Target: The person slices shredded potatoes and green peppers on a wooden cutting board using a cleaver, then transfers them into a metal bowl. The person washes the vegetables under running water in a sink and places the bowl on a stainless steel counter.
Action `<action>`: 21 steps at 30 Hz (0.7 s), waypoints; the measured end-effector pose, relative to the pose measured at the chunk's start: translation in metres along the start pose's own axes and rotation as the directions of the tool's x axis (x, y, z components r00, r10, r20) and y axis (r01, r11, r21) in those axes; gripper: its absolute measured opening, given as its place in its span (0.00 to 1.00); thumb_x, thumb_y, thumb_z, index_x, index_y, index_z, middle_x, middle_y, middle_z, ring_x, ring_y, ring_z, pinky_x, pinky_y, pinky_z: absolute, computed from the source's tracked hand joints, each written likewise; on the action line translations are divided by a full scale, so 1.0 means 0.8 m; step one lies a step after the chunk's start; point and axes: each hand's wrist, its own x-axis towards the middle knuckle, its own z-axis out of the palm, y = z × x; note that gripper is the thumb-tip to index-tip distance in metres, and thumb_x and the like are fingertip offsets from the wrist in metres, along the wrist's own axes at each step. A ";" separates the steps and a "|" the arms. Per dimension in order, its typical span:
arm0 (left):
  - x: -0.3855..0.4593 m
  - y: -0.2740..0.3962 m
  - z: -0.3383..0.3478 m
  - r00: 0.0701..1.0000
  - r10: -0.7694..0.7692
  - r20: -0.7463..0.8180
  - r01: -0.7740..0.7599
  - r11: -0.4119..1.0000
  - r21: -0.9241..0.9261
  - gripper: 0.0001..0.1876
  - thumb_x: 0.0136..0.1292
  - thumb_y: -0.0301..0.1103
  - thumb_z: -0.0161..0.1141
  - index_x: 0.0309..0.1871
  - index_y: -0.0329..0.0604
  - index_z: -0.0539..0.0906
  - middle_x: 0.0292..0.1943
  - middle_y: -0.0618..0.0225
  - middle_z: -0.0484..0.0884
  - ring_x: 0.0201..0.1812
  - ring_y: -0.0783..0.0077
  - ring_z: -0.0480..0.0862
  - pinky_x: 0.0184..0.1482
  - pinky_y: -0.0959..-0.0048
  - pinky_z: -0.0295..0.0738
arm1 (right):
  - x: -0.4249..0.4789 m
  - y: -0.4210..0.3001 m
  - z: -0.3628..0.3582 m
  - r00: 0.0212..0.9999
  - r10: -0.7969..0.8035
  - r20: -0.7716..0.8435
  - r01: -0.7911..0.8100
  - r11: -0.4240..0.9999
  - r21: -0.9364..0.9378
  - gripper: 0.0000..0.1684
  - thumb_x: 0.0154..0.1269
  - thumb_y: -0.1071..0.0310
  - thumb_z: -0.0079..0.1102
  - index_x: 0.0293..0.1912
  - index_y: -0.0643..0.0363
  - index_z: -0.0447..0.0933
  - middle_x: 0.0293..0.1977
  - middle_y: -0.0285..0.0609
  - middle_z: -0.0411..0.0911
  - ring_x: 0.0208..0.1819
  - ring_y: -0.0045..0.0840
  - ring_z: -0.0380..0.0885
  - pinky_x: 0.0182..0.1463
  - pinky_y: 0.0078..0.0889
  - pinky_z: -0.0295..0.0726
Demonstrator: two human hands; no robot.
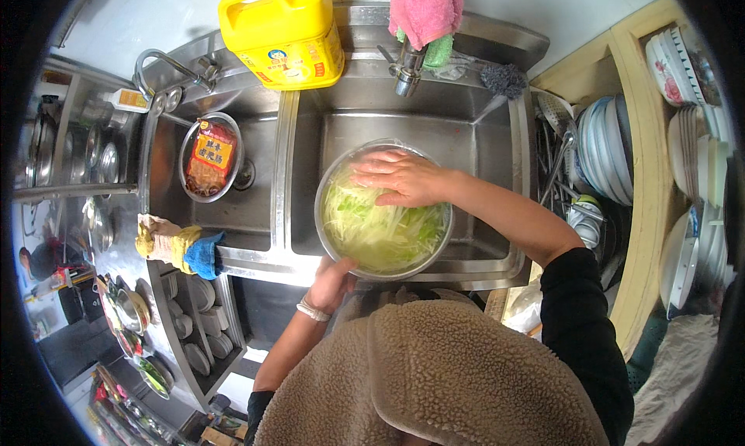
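A round metal basin point(321, 232) of pale green vegetable shreds point(378, 225) in water is held over the front of the right-hand sink bowl point(396, 129). My left hand point(333, 283) grips its near-left rim, with the thumb on top and the other fingers mostly hidden below. My right hand point(401, 178) lies spread, palm down, at the far side of the basin, fingers extended over the shreds. Whether its fingertips press into the shreds or only rest on them, I cannot tell.
A yellow plastic jug point(282, 39) stands on the sink's back ledge beside a faucet point(407, 76) draped with a pink cloth point(425, 7). A packaged food point(208, 155) sits in an oval metal dish in the left bowl. Rags point(180, 245) hang over the front edge; plates point(602, 149) fill the right rack.
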 end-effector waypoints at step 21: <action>0.001 0.002 0.005 1.000 -0.002 0.031 0.001 1.000 0.029 0.14 0.53 0.31 0.54 0.42 0.33 0.74 0.24 0.68 0.76 0.13 0.80 0.67 0.13 0.83 0.57 | 0.002 0.008 -0.003 0.998 -0.054 -0.045 0.056 0.997 0.052 0.34 0.61 0.51 0.50 0.64 0.49 0.58 0.65 0.40 0.54 0.64 0.37 0.57 0.67 0.41 0.52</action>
